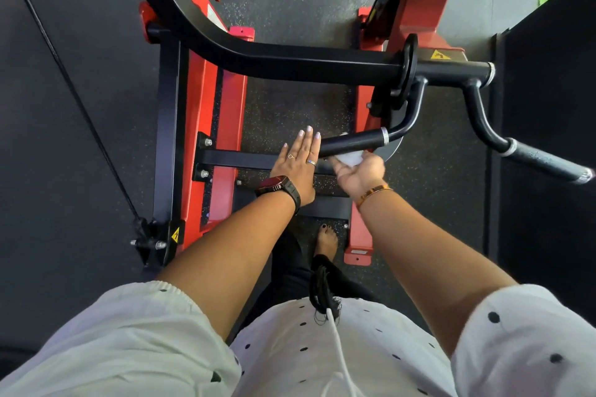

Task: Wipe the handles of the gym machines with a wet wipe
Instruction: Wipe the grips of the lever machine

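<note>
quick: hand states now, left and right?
Left hand: open, fingers straight, at the free end of the handle.
Right hand: closed on the wet wipe, held under the handle.

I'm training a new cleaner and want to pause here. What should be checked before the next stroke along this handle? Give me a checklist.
1. Grip on the wet wipe: ok, the right hand holds it.
2. Wipe against the near handle: ok, it meets the bar's near side.
3. Is the left hand steadying the free end: cannot tell; its fingers are straight beside it, contact unclear.
4. Stretch up to the silver ring unobstructed: ok.
5. Has the second handle, further right, been wiped: cannot tell.
</note>
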The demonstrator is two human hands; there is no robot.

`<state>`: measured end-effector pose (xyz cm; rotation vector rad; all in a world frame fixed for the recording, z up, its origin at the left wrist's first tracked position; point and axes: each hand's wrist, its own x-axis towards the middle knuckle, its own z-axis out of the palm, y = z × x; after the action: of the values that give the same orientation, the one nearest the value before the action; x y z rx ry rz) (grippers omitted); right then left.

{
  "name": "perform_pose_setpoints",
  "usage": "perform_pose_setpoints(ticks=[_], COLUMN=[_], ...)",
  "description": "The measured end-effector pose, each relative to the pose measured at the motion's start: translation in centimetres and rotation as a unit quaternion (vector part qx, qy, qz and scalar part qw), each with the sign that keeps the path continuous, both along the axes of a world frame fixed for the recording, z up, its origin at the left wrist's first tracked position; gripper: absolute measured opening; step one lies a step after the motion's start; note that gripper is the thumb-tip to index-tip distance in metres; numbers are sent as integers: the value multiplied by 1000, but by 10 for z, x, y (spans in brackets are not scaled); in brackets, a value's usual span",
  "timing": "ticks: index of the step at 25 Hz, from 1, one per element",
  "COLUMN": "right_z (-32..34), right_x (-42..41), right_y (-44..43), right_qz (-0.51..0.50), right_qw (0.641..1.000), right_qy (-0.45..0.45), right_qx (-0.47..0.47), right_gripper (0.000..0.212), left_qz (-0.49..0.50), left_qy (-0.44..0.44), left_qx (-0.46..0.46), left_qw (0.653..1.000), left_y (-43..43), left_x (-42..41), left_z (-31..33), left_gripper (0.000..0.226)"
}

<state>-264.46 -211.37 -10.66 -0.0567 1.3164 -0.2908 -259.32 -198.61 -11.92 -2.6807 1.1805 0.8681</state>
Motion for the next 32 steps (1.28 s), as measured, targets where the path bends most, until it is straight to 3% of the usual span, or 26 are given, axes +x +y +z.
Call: perform_pose_setpoints(ticks=[5, 8, 10, 11, 12, 13, 15, 16, 17, 19, 21, 23, 25, 26, 28, 30, 32], right_z=[15, 30, 35, 36, 37, 37, 35, 29, 21, -2, -22, -25, -18, -15, -10, -8, -7], right_x=[-26, -32, -33, -33, -32, -32, -29, -26, -22, -12, 1, 18, 34, 40, 46, 43, 37], right_y=[-46, -36, -23, -16, -11, -7, 2, 4, 7, 14, 24, 33, 37, 37, 34, 26, 16], right_qz=[-84, -53, 0, 46, 124, 219, 401, 474, 527, 605, 648, 670, 717, 735, 738, 723, 690], right_qw=[992, 987, 975, 959, 927, 873, 716, 627, 541, 378, 255, 166, 103, 50, -90, -194, -242], right_qy=[30, 65, 104, 130, 161, 179, 145, 116, 95, 73, 42, 17, 6, 9, 4, -38, -97], right_qx=[-87, -138, -196, -246, -315, -397, -553, -607, -648, -697, -717, -724, -690, -676, -669, -662, -675], right_gripper=[34, 19, 12, 14, 19, 23, 26, 28, 30, 32, 32, 31, 32, 34, 36, 35, 30], left_qz=[10, 15, 63, 142, 263, 416, 644, 687, 699, 701, 698, 692, 700, 702, 696, 691, 703], left_qy=[-4, 6, 81, 157, 236, 309, 403, 443, 474, 506, 529, 540, 535, 536, 553, 569, 564], left_qx=[-19, -25, -88, -159, -249, -327, -399, -398, -386, -381, -378, -371, -356, -344, -314, -291, -289], left_qw=[1000, 1000, 991, 964, 902, 790, 513, 416, 371, 328, 300, 304, 314, 317, 333, 338, 323], left_y=[-1, -1, -2, -4, -6, -7, -8, -7, -5, 1, 7, 10, 11, 11, 10, 9, 9], left_x=[-5, -5, 0, 3, 3, 4, 5, 8, 11, 20, 25, 30, 35, 38, 43, 44, 41], left_z=[-1, -5, -6, -5, -4, -1, 3, 3, 4, 5, 4, 0, -3, -4, -4, -4, -6], left_gripper=[101, 99, 91, 85, 79, 71, 55, 56, 62, 77, 88, 90, 83, 80, 82, 82, 77])
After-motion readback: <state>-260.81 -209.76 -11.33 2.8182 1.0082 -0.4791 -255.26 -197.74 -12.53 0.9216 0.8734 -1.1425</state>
